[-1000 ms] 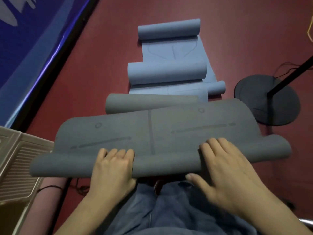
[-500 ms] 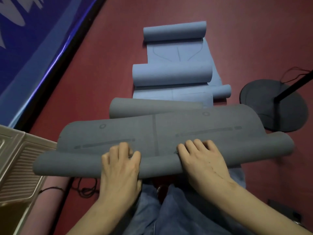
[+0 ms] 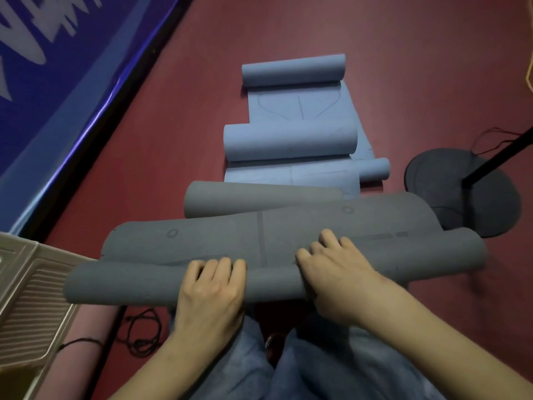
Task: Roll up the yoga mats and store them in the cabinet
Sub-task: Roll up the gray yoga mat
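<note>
A dark grey yoga mat (image 3: 288,235) lies across my knees, its near edge wound into a thick roll. My left hand (image 3: 212,290) rests on top of that roll left of centre, fingers curled over it. My right hand (image 3: 334,272) presses on the roll right of centre, fingertips reaching onto the flat part of the mat. The mat's far end is curled into a second grey roll (image 3: 253,197). Beyond it on the red floor lie light blue mats (image 3: 291,140), partly rolled, with another blue roll (image 3: 294,69) at the far end.
A black round stand base (image 3: 461,192) with a slanted pole sits at the right. A beige ribbed cabinet or bin (image 3: 31,293) stands at the lower left beside a pink rolled mat (image 3: 83,345) and a black cord. A blue banner (image 3: 57,67) lines the left wall.
Both hands have pushed the grey roll forward, so it is thicker and less flat mat shows. My right hand moved left toward the centre.
</note>
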### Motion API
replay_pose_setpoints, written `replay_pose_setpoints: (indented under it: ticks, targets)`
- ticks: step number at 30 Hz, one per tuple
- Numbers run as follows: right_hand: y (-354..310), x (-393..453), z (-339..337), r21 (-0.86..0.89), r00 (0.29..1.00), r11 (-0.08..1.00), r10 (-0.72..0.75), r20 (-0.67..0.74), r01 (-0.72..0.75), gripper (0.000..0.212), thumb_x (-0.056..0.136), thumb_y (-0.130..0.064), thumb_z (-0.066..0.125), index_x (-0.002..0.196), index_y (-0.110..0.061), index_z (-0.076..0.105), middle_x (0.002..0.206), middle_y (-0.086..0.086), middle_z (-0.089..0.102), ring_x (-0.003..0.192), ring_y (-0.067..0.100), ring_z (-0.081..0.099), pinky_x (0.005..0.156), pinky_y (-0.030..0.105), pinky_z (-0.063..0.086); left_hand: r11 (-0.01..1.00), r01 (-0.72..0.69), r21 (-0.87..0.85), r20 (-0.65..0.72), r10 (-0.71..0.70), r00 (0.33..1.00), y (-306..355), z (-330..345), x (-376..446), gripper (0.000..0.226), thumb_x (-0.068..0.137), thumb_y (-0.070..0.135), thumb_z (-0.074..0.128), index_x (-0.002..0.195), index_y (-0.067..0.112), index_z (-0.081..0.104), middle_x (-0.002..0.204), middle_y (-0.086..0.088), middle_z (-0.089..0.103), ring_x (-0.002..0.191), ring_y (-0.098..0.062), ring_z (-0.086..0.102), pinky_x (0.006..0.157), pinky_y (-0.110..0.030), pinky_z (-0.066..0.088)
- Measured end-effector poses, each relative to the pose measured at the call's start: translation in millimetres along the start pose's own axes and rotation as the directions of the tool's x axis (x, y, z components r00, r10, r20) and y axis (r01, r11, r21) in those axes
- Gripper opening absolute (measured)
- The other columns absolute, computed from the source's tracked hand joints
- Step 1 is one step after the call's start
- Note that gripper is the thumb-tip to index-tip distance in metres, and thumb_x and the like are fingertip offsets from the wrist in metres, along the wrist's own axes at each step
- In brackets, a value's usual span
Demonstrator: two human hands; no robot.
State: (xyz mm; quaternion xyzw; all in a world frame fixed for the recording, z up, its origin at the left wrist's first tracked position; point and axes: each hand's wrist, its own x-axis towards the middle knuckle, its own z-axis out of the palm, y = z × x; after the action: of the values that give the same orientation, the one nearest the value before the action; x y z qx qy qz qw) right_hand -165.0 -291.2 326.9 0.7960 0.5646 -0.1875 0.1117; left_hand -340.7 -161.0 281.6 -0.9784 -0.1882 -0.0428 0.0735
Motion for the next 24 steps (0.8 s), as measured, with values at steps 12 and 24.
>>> replay_pose_setpoints:
  ticks: [12,24]
  targets:
    - [-27,-1,43,0.022,0.833,0.997,0.073,-0.548,-0.073,0.044,0.061,-0.01,0.05,0.104,-0.01,0.062,0.082,0.009,0.053,0.076,0.034,0.052,0.078,0.045,0.045,1.0,-0.021,0.001,0.356,0.019,0.934,-13,-23,46,0.039,0.067,0.046,0.07,0.089,0.029,0.041,0.092,0.001,0.071,0.09,-0.024,0.069,0.075,-0.035,0.035]
    - [-4,36,-11,-0.02,0.99,0.996,-0.091,-0.107,0.089,0.048,0.08,-0.016,0.071,0.12,-0.019,0.045,0.119,0.008,0.063,0.11,0.033,0.062,0.082,0.039,0.037,0.993,0.081,-0.087,0.022,-0.079,0.997,-4,-5,31,0.059,0.038,0.027,0.075,0.09,0.018,0.05,0.089,-0.005,0.045,0.081,-0.03,0.045,0.066,-0.042,0.037]
